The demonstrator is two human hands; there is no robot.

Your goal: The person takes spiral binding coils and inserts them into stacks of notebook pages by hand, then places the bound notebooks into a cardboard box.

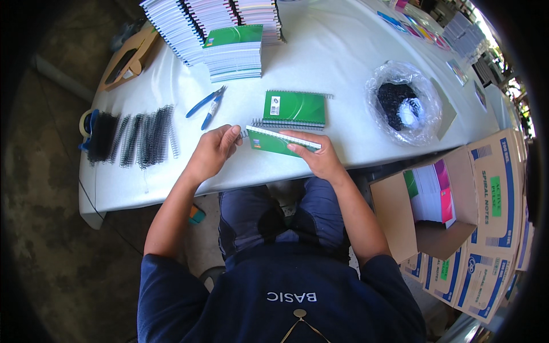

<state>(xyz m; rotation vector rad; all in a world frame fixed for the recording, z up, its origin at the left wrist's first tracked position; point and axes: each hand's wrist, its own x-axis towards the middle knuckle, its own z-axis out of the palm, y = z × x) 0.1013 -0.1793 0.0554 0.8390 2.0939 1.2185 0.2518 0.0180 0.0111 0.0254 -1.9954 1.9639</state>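
Above the table's near edge, my right hand (321, 158) grips a small green-covered notebook (270, 143), thumb on the cover. My left hand (214, 151) pinches the end of a dark spiral coil (244, 134) at the notebook's left end. How far the coil runs through the holes is too small to tell. Just beyond lies a short pile of green spiral notebooks (297, 108), with coil ends sticking out at its sides. Blue-handled cutting pliers (203, 103) and a blue-and-white pen-like tool (212, 112) rest to the left of that pile.
Several black coils (150, 137) lie in a row at the left, beside a tape roll (86, 124). Farther back stand a stack of green-covered pads (234, 62) and taller notebook stacks (211, 17). A clear plastic bag (426, 108) holds black coils. An open carton (394, 214) stands at right.
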